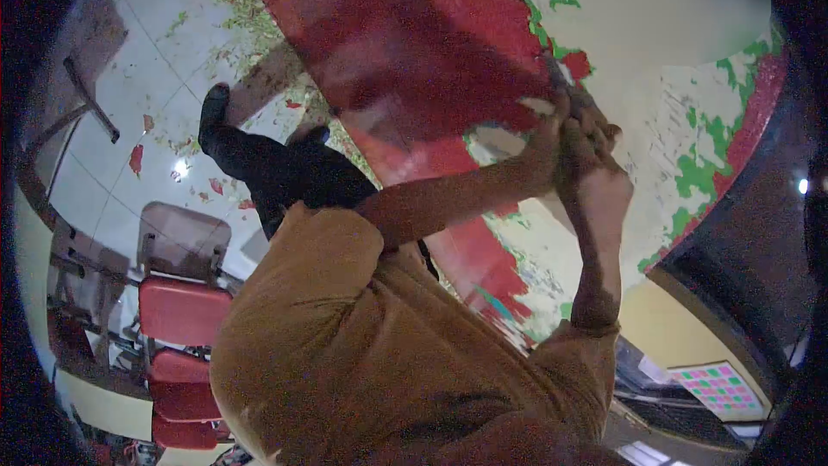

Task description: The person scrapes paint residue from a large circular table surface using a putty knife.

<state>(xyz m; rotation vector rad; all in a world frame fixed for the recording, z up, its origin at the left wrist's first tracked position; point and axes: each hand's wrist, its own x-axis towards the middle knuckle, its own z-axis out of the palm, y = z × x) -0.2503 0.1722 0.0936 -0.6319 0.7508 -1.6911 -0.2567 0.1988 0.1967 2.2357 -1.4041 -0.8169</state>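
Both of my hands are closed together at the peeling painted surface (388, 26). My left hand (545, 151) comes in from the left on a bare forearm. Beside and overlapping it is my right hand (597, 177), its fingers wrapped tightly. A slim dark scraper (555, 73) sticks out beyond the fingers, its tip against the edge of the red paint. My hands cover most of its handle, so its full shape is hidden. Red paint, ragged green patches and bare whitish areas surround the hands.
Paint flakes (220, 0) litter the tiled floor (129, 164) along the surface's lower edge. Red chairs (185, 311) stand at lower left, near a dark-legged piece of furniture (90, 103). A chart with coloured squares (718, 388) shows at lower right.
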